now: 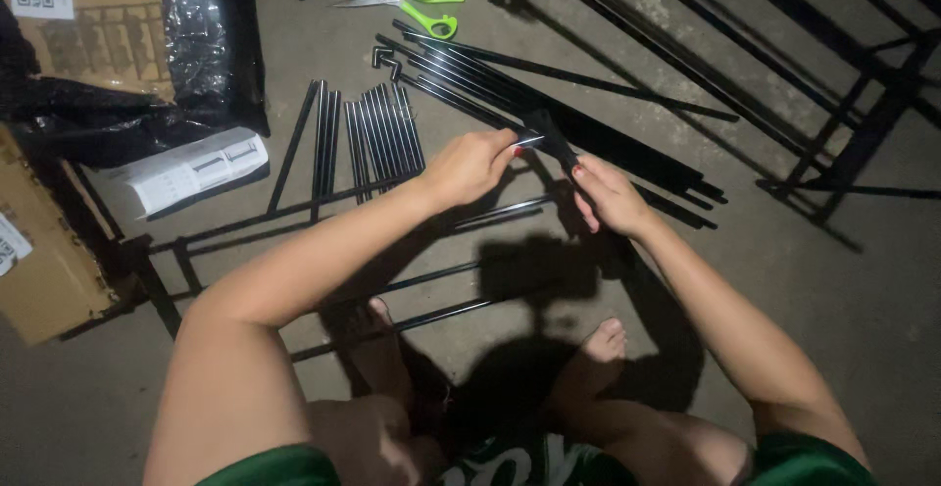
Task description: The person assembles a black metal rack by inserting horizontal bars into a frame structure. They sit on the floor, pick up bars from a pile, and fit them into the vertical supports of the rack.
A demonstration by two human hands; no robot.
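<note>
You sit on the concrete floor point(804, 280), bare feet out in front, with both hands raised over the middle of the spread of parts. Your left hand point(470, 166) has its fingers closed in a pinch on the end of a thin metal rod point(527, 140), and your right hand point(608, 195) is curled around a black connector piece point(551, 138) that meets that rod end between your hands. The two parts touch; whether the rod is already seated in the connector I cannot tell, since your fingers cover the joint.

This looks like the joining step: one rod end being fitted to one connector. The next move, as I judge it, calls for keeping rod and connector in one straight line and pressing them together without letting the pinch slip.

Below your hands, a partly built black frame point(412, 280) lies across the floor, over your feet. Beyond your hands, toward the far edge of the floor, lie a bundle of short black rods point(384, 135) and a fan of long black tubes point(588, 138). Green-handled scissors point(417, 1) rest at the far edge, a folded instruction sheet point(191, 170) lies far left beside black plastic wrap point(201, 40) and a cardboard box point(49, 261), and a standing black rack point(843, 84) fills the far right corner.
</note>
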